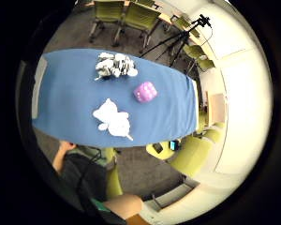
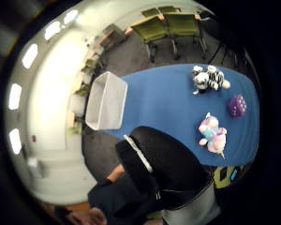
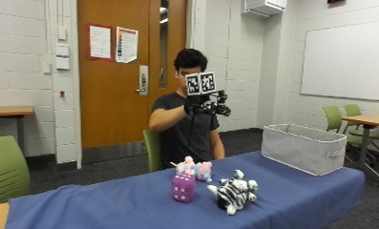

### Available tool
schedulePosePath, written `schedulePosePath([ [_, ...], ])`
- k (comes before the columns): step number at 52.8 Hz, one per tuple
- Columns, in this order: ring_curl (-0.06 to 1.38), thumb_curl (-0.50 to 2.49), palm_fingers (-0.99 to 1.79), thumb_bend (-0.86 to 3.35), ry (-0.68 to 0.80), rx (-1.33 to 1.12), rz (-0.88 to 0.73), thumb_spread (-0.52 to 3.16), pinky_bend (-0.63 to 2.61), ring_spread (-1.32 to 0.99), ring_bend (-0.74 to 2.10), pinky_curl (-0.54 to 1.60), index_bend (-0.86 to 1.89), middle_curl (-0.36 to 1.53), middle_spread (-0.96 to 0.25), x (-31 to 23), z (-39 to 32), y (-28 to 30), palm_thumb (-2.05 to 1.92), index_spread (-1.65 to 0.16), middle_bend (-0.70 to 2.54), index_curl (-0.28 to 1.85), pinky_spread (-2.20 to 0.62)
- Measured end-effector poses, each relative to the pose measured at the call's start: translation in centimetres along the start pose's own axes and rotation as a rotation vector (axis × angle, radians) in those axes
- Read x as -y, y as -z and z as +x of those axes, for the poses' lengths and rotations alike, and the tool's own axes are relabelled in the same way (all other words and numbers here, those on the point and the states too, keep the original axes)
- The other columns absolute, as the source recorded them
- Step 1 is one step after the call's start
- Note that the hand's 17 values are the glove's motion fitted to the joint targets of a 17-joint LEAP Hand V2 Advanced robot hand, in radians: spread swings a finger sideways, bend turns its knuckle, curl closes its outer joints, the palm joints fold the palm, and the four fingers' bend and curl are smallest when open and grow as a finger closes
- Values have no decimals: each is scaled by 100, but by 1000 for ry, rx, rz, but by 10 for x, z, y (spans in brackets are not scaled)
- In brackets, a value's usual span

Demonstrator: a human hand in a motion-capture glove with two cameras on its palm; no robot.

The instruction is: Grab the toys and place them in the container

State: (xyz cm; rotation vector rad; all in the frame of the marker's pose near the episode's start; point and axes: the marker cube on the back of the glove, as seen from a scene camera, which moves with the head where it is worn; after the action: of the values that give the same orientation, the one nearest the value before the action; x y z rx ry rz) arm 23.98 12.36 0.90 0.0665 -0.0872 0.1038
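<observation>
I see a person seated behind a long bench [image 3: 303, 200] covered in blue cloth. Their right arm is bent at the elbow and raised, so the gloved right hand [image 3: 198, 104] sits up at face height, well above the bench and touching none of the toys. I cannot tell from any view whether its fingers are spread or curled, though nothing shows in its grasp.

Three toys rest on the bench. A pink and white plush unicorn [image 3: 196, 169] lies nearest the person. Just in front of it, toward the outside camera, stands a purple plush die [image 3: 183, 187] with pale spots. Beside the die sits a black-and-white striped zebra plush [image 3: 235, 192]. In the palm views all three appear far below the hand, spread over the blue cloth: unicorn [image 2: 212, 132], die [image 2: 237, 105] and zebra [image 2: 208, 78].

The container, a grey fabric bin [image 3: 303, 148] with an open top, stands at the end of the bench on the person's left, well apart from the toys. From the thumb-side palm view the bin [image 2: 105, 100] looks empty.
</observation>
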Motion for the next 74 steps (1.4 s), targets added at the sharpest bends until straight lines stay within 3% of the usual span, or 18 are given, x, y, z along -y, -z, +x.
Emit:
schedulePosePath([
  [27, 21, 13, 5, -6, -17, 4, -143, 115, 45, -35, 19, 35, 16, 37, -14, -17, 67, -191, -9, -26, 29, 41, -15],
  [36, 22, 14, -1, -5, -58, -37, -221, 116, 50, -35, 18, 37, 16, 38, -14, -38, 91, -220, -7, -29, 27, 40, -15],
  [46, 21, 18, 2, -1, -109, -8, -204, 119, 57, -34, 15, 38, 25, 37, -14, -54, 108, -225, 1, -35, 19, 42, -13],
  [53, 19, 23, 23, 7, -119, 21, -187, 126, 59, -35, 14, 38, 63, 33, -15, -55, 109, -224, 18, -39, 13, 53, -13],
  [59, 21, 27, 44, 12, -97, 4, -120, 132, 51, -41, 26, 35, 78, 35, -17, -60, 104, -219, 29, -37, 22, 61, -15],
  [64, 25, 33, 63, 21, -70, -67, -29, 136, 46, -47, 43, 33, 70, 39, -22, -59, 98, -212, 46, -35, 35, 63, -19],
  [67, 29, 38, 84, 25, -62, -82, 13, 133, 59, -50, 57, 36, 59, 40, -28, -56, 97, -209, 56, -35, 36, 63, -27],
  [74, 39, 48, 112, 26, -65, -91, -41, 115, 72, -51, 82, 39, 42, 43, -36, -46, 96, -209, 67, -35, 39, 66, -42],
])
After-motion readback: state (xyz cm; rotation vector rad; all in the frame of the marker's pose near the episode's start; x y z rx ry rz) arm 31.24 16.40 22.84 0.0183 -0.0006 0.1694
